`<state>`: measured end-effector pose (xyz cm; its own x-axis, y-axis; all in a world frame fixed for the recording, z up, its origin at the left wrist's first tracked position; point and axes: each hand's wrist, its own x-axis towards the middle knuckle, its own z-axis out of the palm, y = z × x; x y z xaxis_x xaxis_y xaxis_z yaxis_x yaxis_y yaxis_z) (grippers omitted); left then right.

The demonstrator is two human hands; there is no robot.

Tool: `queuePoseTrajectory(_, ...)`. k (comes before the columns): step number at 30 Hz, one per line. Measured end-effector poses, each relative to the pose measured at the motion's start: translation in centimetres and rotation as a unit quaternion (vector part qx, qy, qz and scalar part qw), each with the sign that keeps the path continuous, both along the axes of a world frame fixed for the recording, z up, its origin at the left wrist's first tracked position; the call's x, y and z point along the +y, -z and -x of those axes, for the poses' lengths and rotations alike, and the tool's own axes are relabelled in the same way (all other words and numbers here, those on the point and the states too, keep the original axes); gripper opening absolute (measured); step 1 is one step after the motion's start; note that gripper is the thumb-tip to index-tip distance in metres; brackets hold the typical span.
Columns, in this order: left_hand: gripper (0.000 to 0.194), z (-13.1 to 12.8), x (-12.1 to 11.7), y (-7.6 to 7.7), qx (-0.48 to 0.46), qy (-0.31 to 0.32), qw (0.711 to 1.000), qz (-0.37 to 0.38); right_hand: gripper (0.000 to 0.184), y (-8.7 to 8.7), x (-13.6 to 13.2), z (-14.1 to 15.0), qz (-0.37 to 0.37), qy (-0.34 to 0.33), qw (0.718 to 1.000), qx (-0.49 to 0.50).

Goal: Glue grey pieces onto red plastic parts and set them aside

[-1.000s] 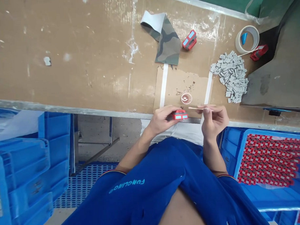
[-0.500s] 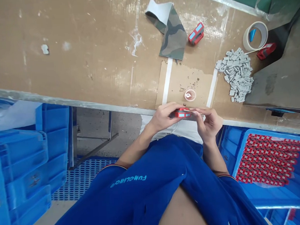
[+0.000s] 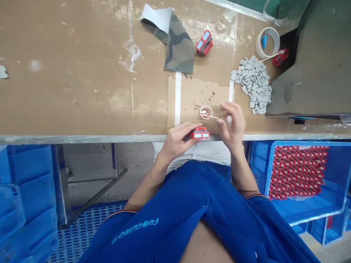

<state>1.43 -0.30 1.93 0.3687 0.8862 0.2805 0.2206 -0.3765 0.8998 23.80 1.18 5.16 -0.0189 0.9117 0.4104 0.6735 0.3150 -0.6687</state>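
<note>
My left hand [image 3: 177, 140] is closed on a small red-and-grey plastic piece [image 3: 200, 133] with two pale blue panels, held at the table's front edge. Just beyond it stands a small clear cup [image 3: 206, 112] with white stuff inside. A thin stick [image 3: 212, 116] leans out of the cup, its outer end close to my right thumb. My right hand [image 3: 234, 123] is open to the right of the cup, thumb and fingers apart, with nothing visible between them. Farther back, a similar red-and-grey piece [image 3: 204, 42] lies beside a camouflage-patterned strip [image 3: 179, 45].
A heap of small grey parts [image 3: 256, 84] lies to the right, near a tape roll [image 3: 261, 43] and another red piece [image 3: 280, 57]. A dark box [image 3: 308, 77] borders them. Below the table's right side, a blue crate [image 3: 336, 175] holds rows of red pieces. Blue crates [image 3: 30, 190] stand lower left.
My right hand has left the red-and-grey piece and let go of the thin stick, which now rests in the cup. My left hand keeps its hold. The view has shifted right.
</note>
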Motion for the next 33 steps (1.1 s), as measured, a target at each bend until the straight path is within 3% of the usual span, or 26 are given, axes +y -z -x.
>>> queuePoseTrajectory(4,0.037,0.1,0.1,-0.1,0.003,0.009,1.0,-0.007,0.021,-0.1,-0.3,-6.0,0.016,0.195,0.975,-0.1)
queuePoseTrajectory(6,0.037,0.1,0.2,-0.2,0.005,0.01,1.0,-0.004,0.017,0.0,0.2,-8.7,0.048,0.207,0.966,-0.146)
queuePoseTrajectory(9,0.037,0.1,0.2,-0.2,0.003,0.01,1.0,-0.002,0.018,0.4,1.4,-10.7,0.087,0.155,0.963,-0.202)
queuePoseTrajectory(16,0.038,0.1,0.2,-0.1,-0.012,0.01,1.0,0.009,0.021,0.8,1.4,-9.4,0.089,0.128,0.952,-0.264)
queuePoseTrajectory(23,0.042,0.2,0.5,0.4,-0.06,0.036,0.997,0.007,0.013,-0.5,0.4,-8.1,0.175,0.1,0.937,-0.287)
queuePoseTrajectory(28,0.054,0.0,0.3,0.8,-0.166,0.068,0.977,0.118,0.007,-1.3,1.5,-8.7,0.218,0.068,0.951,-0.208)
queuePoseTrajectory(30,0.05,0.0,0.2,0.9,-0.189,0.066,0.966,0.162,0.005,-1.9,1.1,-8.1,0.218,0.06,0.96,-0.164)
queuePoseTrajectory(33,0.039,-0.1,0.0,1.0,-0.192,0.061,0.965,0.168,0.008,-3.4,-0.7,-5.6,0.2,0.036,0.978,-0.052)
